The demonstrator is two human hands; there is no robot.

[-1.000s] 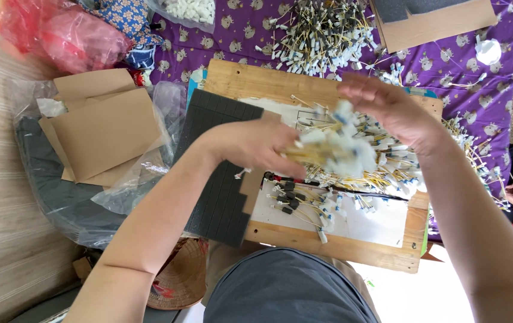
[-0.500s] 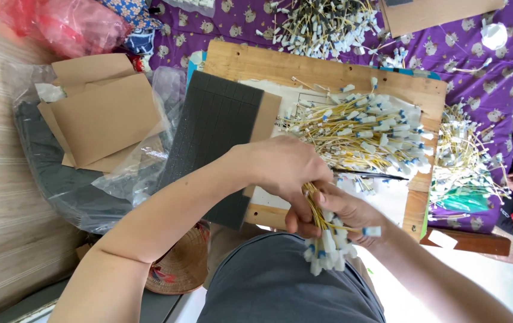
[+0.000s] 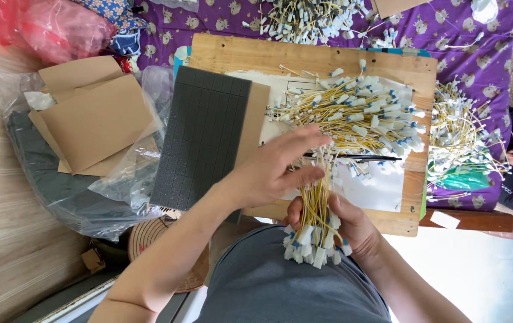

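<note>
Seen from the head camera, the right hand (image 3: 343,224) clenches a bundle of yellow wires (image 3: 316,209) with white connectors, ends hanging toward the lap so they line up, while the left hand (image 3: 280,170) lies open-fingered over the bundle's top, steadying it above the wooden board (image 3: 304,57). Left of the board lie a dark grey foam sheet (image 3: 202,134), flat brown cardboard pieces (image 3: 98,122) on clear plastic bags (image 3: 131,179), and a pink bag (image 3: 47,27) at the top corner.

Foam pad (image 3: 204,137) left of wire pile (image 3: 352,116), both seemingly on board (image 3: 304,57)
</note>
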